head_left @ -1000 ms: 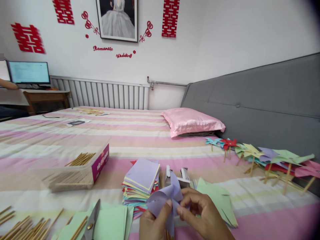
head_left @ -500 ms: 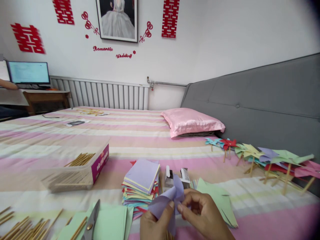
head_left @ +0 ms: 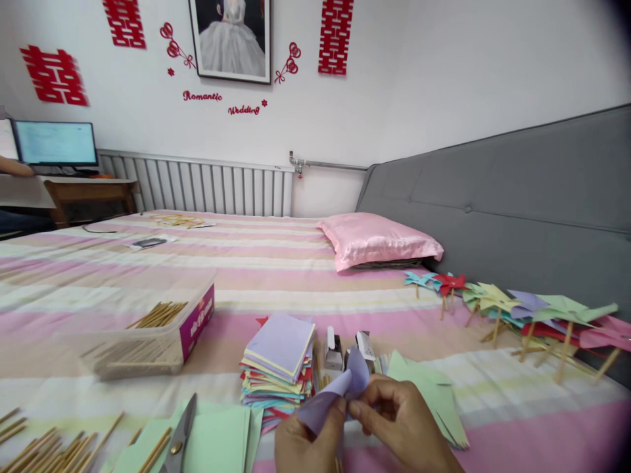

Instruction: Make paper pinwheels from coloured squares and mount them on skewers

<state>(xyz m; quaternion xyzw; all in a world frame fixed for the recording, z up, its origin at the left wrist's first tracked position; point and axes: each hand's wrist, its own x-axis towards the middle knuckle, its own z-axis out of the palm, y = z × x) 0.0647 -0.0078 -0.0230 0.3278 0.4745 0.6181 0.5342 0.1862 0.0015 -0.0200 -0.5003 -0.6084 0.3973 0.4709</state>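
A purple paper pinwheel (head_left: 328,398), its corners curled toward the middle, is pinched between both hands near the bottom centre. My left hand (head_left: 311,439) grips it from the left with thumb and fingers closed. From the right, my right hand (head_left: 397,420) pinches it close to the centre; whether a pin sits there is hidden. Just behind stands a stack of coloured paper squares (head_left: 280,351). Small open boxes (head_left: 334,351) lie beyond the hands. Cut green paper (head_left: 434,397) rests right of my right hand.
Scissors (head_left: 180,437) lie on green paper sheets (head_left: 221,437) at lower left, near loose wooden sticks (head_left: 59,453). A clear plastic box (head_left: 142,358) holds more sticks. Finished pinwheels (head_left: 532,309) line the right side by the grey headboard (head_left: 517,190). A pink pillow (head_left: 379,240) lies farther back.
The purple pinwheel has tilted and dropped slightly, its upper blade now lower and more rounded. Both hands keep nearly the same place and grip.
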